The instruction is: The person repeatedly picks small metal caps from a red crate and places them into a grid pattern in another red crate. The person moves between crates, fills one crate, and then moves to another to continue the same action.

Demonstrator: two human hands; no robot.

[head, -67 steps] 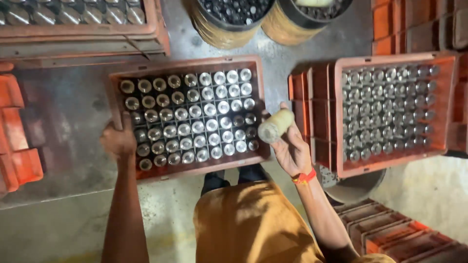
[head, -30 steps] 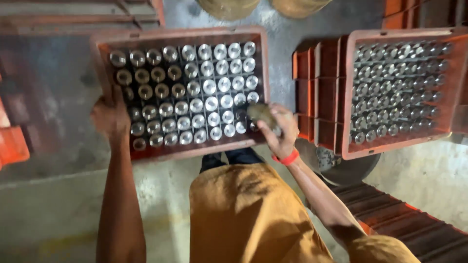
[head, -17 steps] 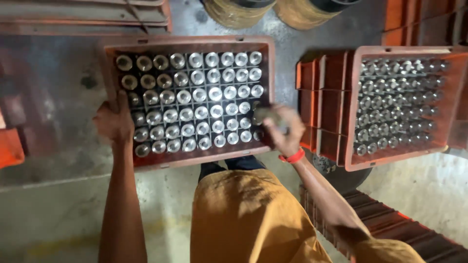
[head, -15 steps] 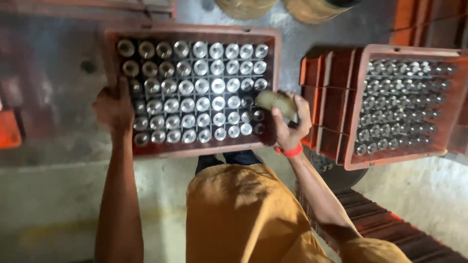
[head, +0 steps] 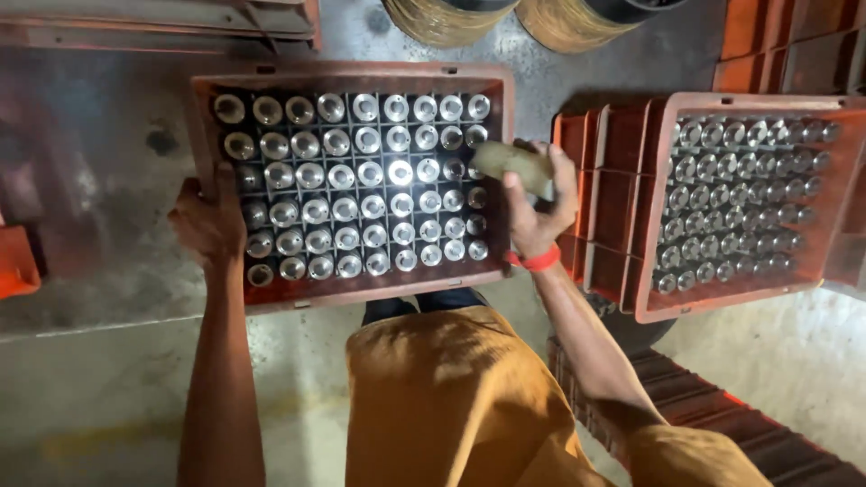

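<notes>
Head view looks straight down on a worn, dark grey surface (head: 108, 153), stained and dull, with a paler floor (head: 99, 397) below its edge. At far left an orange crate corner (head: 16, 261) pokes in. Left hand (head: 209, 221) is clenched on the left rim of a red tray (head: 352, 77), whose grid of cells holds rows of shiny metal cylinders (head: 361, 180) standing upright. Right hand (head: 534, 203), with a red band at the wrist, grasps a pale cloth-like wad (head: 512, 162) just over the tray's right edge, near the upper rows. Beyond it stand stacked orange crates (head: 600, 180), and on them a second tray (head: 839, 243) of the same metal parts. Along the top, two round wire coils (head: 451, 13) sit side by side. Light is dim and warm, brightest on the tray's middle.
</notes>
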